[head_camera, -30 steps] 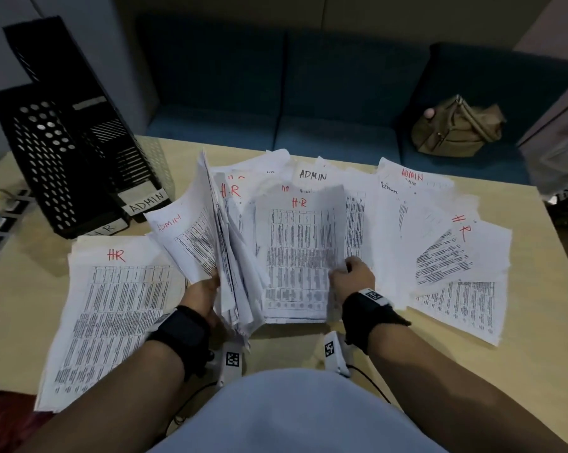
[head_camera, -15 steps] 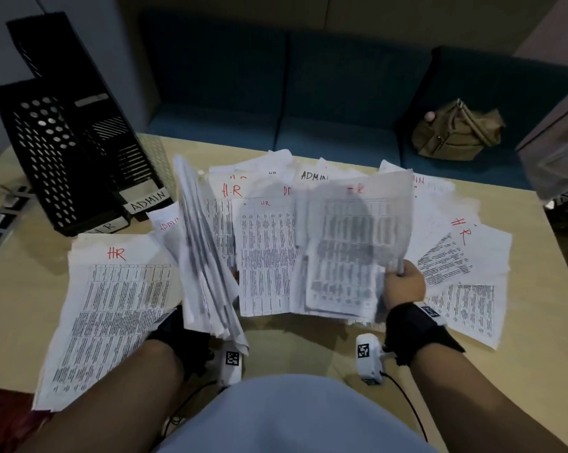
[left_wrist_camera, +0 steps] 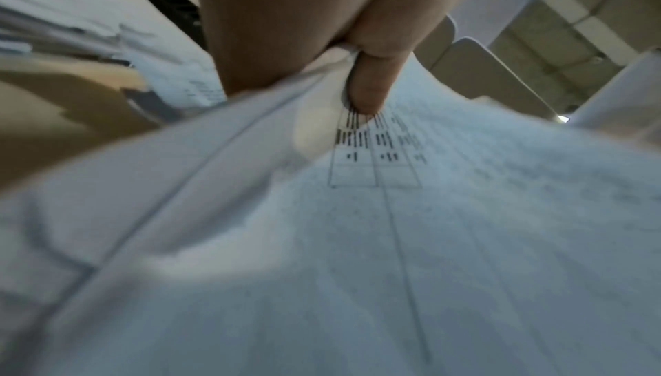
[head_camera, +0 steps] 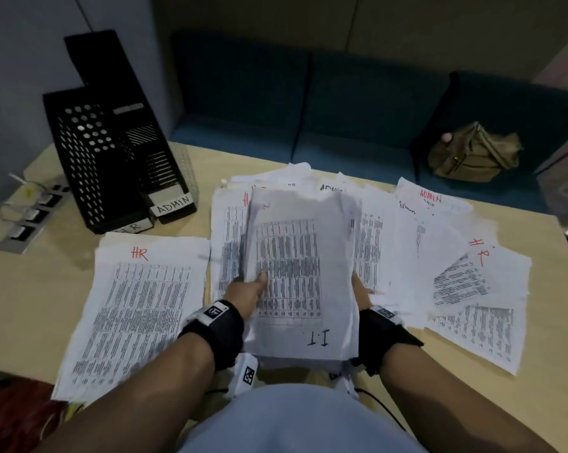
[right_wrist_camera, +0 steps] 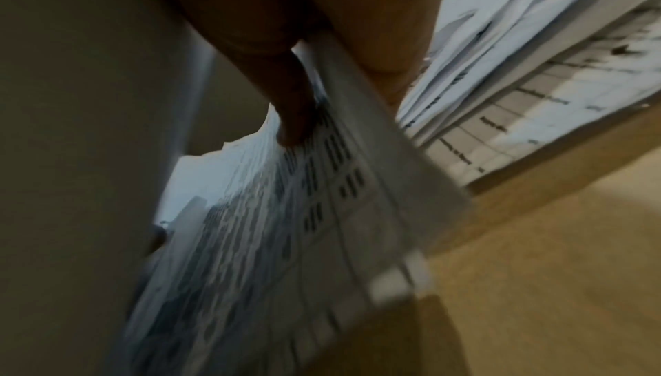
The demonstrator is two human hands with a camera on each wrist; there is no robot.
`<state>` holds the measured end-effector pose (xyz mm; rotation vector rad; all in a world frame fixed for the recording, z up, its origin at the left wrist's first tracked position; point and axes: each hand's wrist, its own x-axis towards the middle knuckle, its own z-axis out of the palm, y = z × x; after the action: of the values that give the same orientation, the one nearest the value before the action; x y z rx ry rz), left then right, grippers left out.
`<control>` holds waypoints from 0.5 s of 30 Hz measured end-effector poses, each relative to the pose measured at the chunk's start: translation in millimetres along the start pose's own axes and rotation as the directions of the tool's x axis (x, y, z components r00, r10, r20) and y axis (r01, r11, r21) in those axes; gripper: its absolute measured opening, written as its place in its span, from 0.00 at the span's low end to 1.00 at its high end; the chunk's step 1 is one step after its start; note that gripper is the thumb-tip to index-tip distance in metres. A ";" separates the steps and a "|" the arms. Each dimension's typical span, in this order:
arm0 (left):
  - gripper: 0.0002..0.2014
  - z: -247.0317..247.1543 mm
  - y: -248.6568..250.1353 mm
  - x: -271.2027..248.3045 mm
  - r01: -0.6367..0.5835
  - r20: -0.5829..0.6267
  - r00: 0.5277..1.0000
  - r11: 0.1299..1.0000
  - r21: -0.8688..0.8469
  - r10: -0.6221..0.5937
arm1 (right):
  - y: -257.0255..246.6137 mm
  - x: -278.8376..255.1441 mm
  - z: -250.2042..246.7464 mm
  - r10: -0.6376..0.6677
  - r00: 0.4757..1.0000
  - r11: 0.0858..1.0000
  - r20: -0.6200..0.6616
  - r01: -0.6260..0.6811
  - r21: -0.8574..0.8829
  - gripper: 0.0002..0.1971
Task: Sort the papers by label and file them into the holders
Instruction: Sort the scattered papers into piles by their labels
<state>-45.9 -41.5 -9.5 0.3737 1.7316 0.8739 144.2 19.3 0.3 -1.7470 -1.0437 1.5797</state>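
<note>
Both my hands hold one stack of printed sheets (head_camera: 300,273) above the table's near edge; its top sheet is upside down with "I.T" written near me. My left hand (head_camera: 248,287) grips the stack's left edge, thumb on top, as the left wrist view shows on the stack (left_wrist_camera: 393,212) under the left hand (left_wrist_camera: 365,91). My right hand (head_camera: 361,292) grips the right edge, mostly hidden behind the paper; in the right wrist view the right hand (right_wrist_camera: 296,116) pinches the stack (right_wrist_camera: 304,212). Two black holders (head_camera: 112,152) tagged "HR" and "ADMIN" stand at the back left.
A pile headed "HR" (head_camera: 138,315) lies left of my hands. Loose sheets marked ADMIN and HR (head_camera: 446,256) fan out to the right and behind. A power strip (head_camera: 30,214) sits at the table's left edge. A tan bag (head_camera: 472,155) rests on the blue sofa (head_camera: 341,103).
My right hand lifted a sheet from the spread and brought it left onto the bundle in my left hand. That bundle now lies flatter, held by both hands in front of me.
</note>
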 end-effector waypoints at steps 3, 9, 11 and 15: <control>0.17 -4.7 -0.4 -7.5 -0.097 -0.043 0.994 0.989 0.109 0.103 | 0.4 -1.5 -1.5 -0.166 0.986 0.985 0.022 0.164 0.058 0.26; 0.07 -20.0 -8.0 -19.7 -0.265 -0.063 0.959 0.952 0.152 0.277 | 0.8 -4.0 -10.6 0.014 0.972 0.990 0.233 -0.046 0.134 0.46; 0.08 -22.5 -8.9 -27.0 -0.318 -0.029 0.946 0.941 0.115 0.323 | 0.8 -7.8 -8.0 -0.034 0.975 0.999 0.220 0.025 0.042 0.38; 0.14 -29.9 -7.8 -40.3 -0.410 -0.001 0.911 0.905 0.115 0.413 | 10.5 -10.0 -2.8 -0.087 0.987 0.994 0.132 0.077 0.080 0.27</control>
<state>-58.2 -83.5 16.3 0.8312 1.7587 1.0856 148.8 5.6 -2.4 -1.5455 -1.0915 1.6823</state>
